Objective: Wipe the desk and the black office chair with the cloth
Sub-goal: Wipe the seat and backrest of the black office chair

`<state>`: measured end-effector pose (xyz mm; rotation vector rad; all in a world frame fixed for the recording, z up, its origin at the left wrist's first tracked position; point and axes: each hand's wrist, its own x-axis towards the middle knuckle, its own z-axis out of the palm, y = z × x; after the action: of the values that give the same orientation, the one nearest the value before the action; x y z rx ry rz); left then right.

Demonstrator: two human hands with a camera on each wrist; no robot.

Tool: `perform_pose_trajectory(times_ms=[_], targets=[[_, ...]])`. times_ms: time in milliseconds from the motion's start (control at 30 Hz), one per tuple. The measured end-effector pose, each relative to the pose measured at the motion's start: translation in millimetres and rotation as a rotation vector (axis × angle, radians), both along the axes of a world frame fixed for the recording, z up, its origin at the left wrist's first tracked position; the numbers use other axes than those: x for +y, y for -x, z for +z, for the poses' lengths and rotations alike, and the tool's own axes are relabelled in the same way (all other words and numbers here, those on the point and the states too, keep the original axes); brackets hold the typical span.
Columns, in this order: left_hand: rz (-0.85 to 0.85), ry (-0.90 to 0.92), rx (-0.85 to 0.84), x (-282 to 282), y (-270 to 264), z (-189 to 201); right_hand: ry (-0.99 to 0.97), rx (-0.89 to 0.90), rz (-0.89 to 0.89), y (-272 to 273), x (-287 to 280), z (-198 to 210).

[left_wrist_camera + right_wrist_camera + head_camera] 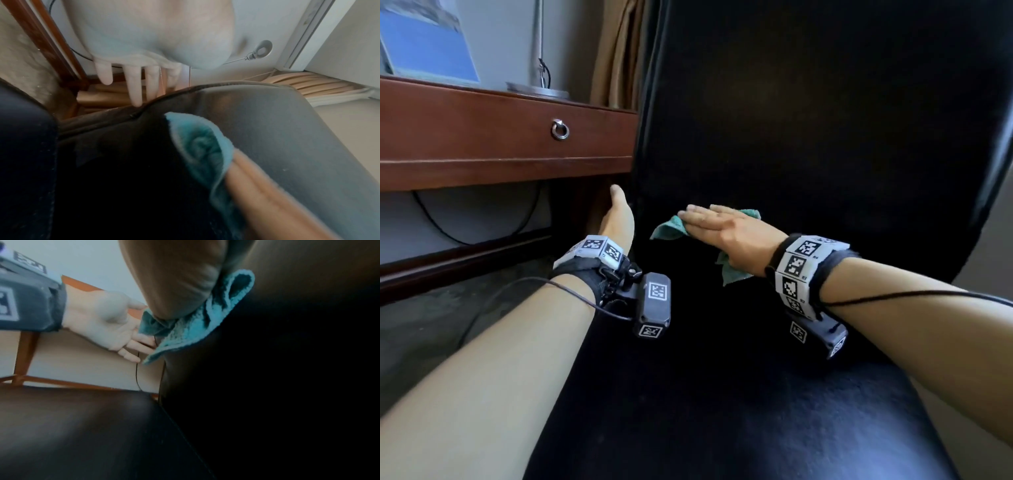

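The black office chair (808, 130) fills the middle and right of the head view, its backrest upright and its seat (722, 394) below. My right hand (722, 228) lies flat, fingers straight, pressing a teal cloth (669, 229) against the lower backrest. The cloth (197, 324) bunches under my palm in the right wrist view, and the cloth (203, 146) also shows in the left wrist view. My left hand (618, 212) hovers with straight fingers at the chair's left edge, beside the wooden desk (482, 144), holding nothing. The left hand's fingers (134, 86) point down past the backrest seam.
The desk drawer has a metal ring pull (560, 129). A lamp base (537, 89) and a blue picture (428, 41) stand on the desktop. A black cable (476, 236) hangs under the desk. A tan curtain (616, 51) hangs behind the chair.
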<state>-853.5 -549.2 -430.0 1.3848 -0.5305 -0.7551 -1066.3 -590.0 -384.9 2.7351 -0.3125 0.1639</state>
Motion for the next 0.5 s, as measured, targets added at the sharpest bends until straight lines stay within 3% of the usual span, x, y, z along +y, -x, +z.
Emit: perform_pose_trajectory(times_ms=[133, 200, 267, 367, 433, 500], targets=[[-0.046, -0.031, -0.059, 22.9, 11.5, 17.6, 0.085, -0.464, -0.118, -5.2, 11.0, 39.5], [-0.050, -0.017, -0.053, 24.4, 5.3, 20.5, -0.024, -0.648, -0.241, -10.2, 14.2, 49.3], [-0.056, -0.068, -0.060, 30.2, -0.7, 21.4, -0.212, -0.689, -0.302, -19.2, 23.8, 35.9], [-0.082, -0.200, -0.132, 46.7, -0.9, 20.3, -0.564, -0.539, -0.396, -35.7, 53.3, -7.3], [-0.217, -0.353, -0.246, 68.1, 2.7, 18.7, -0.783, -0.209, -0.546, -44.3, 72.8, -34.7], [-0.333, -0.523, -0.396, 80.3, 0.8, 14.4, -0.814, 0.059, -0.639, -52.5, 85.6, -59.8]])
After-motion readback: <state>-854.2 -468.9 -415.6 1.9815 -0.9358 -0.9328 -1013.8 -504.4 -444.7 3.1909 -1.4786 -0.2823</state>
